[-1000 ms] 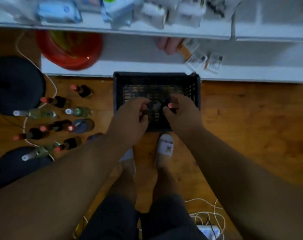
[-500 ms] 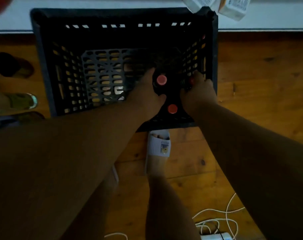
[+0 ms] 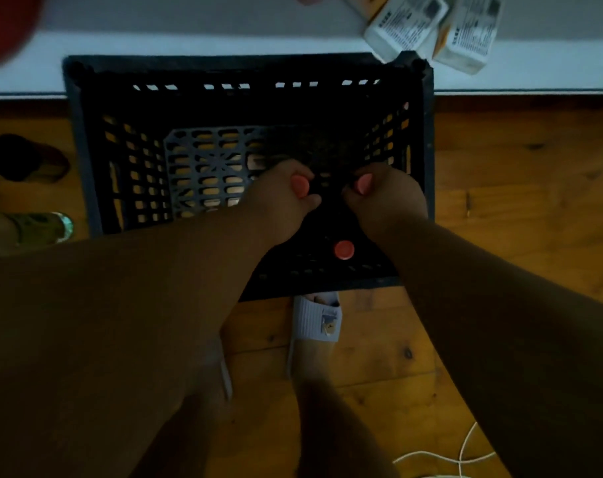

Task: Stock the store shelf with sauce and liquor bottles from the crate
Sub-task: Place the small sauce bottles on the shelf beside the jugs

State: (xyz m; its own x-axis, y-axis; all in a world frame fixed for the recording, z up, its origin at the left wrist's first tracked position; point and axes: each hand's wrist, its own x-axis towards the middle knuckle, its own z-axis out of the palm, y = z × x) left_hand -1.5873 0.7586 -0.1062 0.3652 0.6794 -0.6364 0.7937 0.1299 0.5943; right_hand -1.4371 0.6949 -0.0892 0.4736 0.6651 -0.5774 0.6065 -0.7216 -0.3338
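A black slatted crate stands on the wooden floor against the white bottom shelf. Both my hands reach into its right half. My left hand is closed around the neck of a dark bottle with a red cap. My right hand grips a second dark bottle, whose red cap shows above the fingers. A third red-capped bottle stands upright in the crate's near right corner, between my wrists. The bottles' bodies are lost in the dark.
Two white boxes lie on the shelf edge at the crate's far right corner. A red bowl is at the top left. Bottles lie on the floor at left. My slippered foot is just before the crate; white cables at the lower right.
My head has dropped closer to the crate. Both hands have gone deeper and each has closed on a red-capped bottle; the two caps have moved apart.
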